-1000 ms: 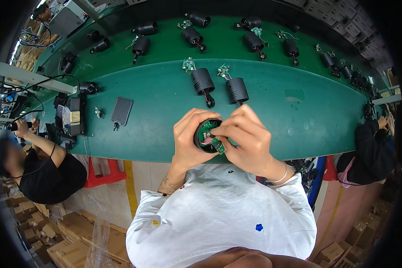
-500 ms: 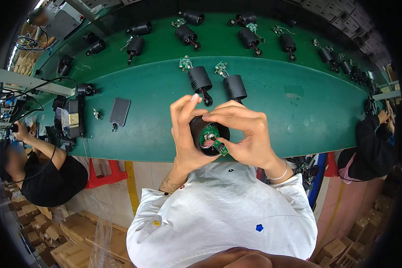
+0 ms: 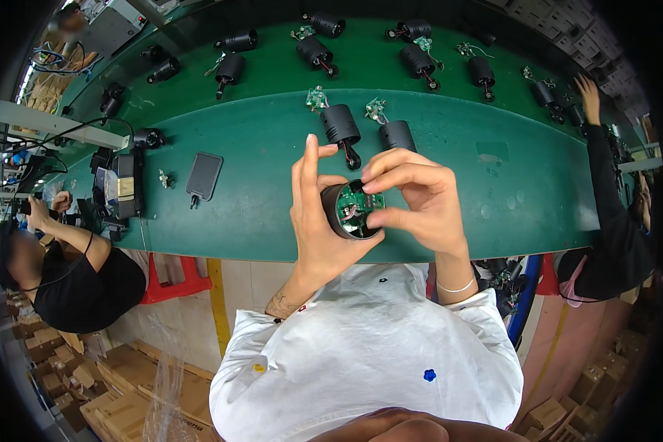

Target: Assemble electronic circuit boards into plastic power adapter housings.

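My left hand [image 3: 315, 234] is wrapped round a black cylindrical housing [image 3: 331, 210], its open mouth turned up toward me. Inside the mouth sits a green circuit board [image 3: 345, 209] with thin wires. At the right side of the rim, my right hand [image 3: 431, 206] has thumb and fingers closed on a small green board [image 3: 376, 201], partly covered by the fingertips. Just beyond my hands, a black housing with a wheel-like end [image 3: 340, 125] and another black housing [image 3: 397, 135] lie on the green table, each with a loose circuit board trailing from it.
Several similar housings [image 3: 314, 55] lie along the raised far strip of the green table [image 3: 258, 173]. A flat dark grey part [image 3: 204, 177] and a small circuit piece [image 3: 166, 179] lie to the left. One person [image 3: 74, 272] sits left; another [image 3: 611, 214] reaches in from the right.
My right hand has shifted right and turned the small board from hanging over the near rim to the housing's right side. The person on the right has stretched an arm toward the far housings.
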Tool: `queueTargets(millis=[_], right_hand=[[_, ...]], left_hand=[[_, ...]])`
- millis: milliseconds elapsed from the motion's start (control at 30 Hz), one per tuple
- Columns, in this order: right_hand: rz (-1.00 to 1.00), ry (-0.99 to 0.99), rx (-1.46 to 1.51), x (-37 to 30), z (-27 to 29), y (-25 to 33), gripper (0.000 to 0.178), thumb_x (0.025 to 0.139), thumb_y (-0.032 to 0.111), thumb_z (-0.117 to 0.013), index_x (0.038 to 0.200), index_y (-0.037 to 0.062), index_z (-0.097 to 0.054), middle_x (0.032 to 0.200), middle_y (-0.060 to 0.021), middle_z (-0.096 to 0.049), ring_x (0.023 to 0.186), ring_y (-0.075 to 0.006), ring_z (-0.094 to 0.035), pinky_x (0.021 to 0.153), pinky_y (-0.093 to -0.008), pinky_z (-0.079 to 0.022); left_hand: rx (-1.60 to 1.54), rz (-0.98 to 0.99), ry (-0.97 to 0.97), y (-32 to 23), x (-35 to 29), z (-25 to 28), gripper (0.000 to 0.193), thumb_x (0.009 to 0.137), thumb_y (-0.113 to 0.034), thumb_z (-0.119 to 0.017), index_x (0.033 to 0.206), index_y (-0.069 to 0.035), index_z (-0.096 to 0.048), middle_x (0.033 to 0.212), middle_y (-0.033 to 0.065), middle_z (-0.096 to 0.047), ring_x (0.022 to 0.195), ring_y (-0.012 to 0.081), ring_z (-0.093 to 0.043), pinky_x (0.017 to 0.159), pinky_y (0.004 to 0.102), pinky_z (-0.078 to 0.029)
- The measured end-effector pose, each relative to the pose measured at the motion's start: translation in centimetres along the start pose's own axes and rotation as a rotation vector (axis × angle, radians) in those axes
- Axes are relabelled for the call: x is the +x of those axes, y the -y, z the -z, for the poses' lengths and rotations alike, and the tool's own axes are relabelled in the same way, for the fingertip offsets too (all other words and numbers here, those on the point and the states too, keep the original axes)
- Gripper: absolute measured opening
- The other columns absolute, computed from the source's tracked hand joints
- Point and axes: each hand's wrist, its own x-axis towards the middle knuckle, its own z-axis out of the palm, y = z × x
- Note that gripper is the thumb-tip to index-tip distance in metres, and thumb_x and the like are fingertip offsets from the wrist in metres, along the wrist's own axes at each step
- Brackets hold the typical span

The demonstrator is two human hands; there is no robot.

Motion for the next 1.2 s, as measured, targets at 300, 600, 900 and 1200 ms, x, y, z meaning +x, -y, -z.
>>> queueTargets(millis=[300, 600, 900, 1200], right_hand=[[0.287, -0.159, -0.381, -2.6, -2.7, 1.8, 0.028, 0.055, -0.008, -0.082, 0.079, 0.0009, -0.071, 0.087, -0.0142, -0.070, 0.076, -0.0192, -0.065, 0.064, -0.0252, -0.051], [0.369, -0.284, -0.504, -7.7, -5.0, 2.2, 0.024, 0.055, -0.009, -0.079, 0.074, 0.0018, -0.071, 0.088, -0.0141, -0.070, 0.068, -0.0183, -0.064, 0.055, -0.0243, -0.050], [0.214, -0.227, -0.371, -11.4, -4.9, 2.9, 0.017, 0.058, -0.007, -0.075, 0.071, 0.0026, -0.071, 0.093, -0.0101, -0.065, 0.081, -0.0164, -0.057, 0.070, -0.0252, -0.048], [0.099, -0.371, -0.218, -13.0, -6.8, 2.3, 0.014, 0.060, -0.006, -0.073, 0.071, 0.0021, -0.071, 0.098, -0.0082, -0.060, 0.088, -0.0156, -0.055, 0.078, -0.0255, -0.045]], left_hand=[[-0.052, -0.070, -0.018, -1.1, -2.5, 0.4, 0.109, 0.050, 0.001, -0.077, 0.146, -0.002, -0.027, 0.106, 0.0147, -0.062, 0.084, 0.0168, -0.060, 0.067, 0.0265, -0.049], [0.025, -0.204, -0.066, -1.9, -6.0, 0.0, 0.078, 0.053, -0.003, -0.079, 0.126, -0.002, -0.051, 0.093, 0.0119, -0.065, 0.083, 0.0201, -0.059, 0.070, 0.0303, -0.049], [-0.055, -0.297, -0.094, -3.3, -9.1, -0.8, 0.050, 0.058, -0.005, -0.078, 0.106, -0.002, -0.062, 0.090, 0.0090, -0.063, 0.080, 0.0231, -0.056, 0.076, 0.0375, -0.050], [-0.187, -0.302, -0.144, -2.7, -10.2, -1.7, 0.045, 0.057, -0.002, -0.078, 0.100, -0.005, -0.062, 0.090, 0.0088, -0.061, 0.083, 0.0227, -0.056, 0.084, 0.0440, -0.052]])
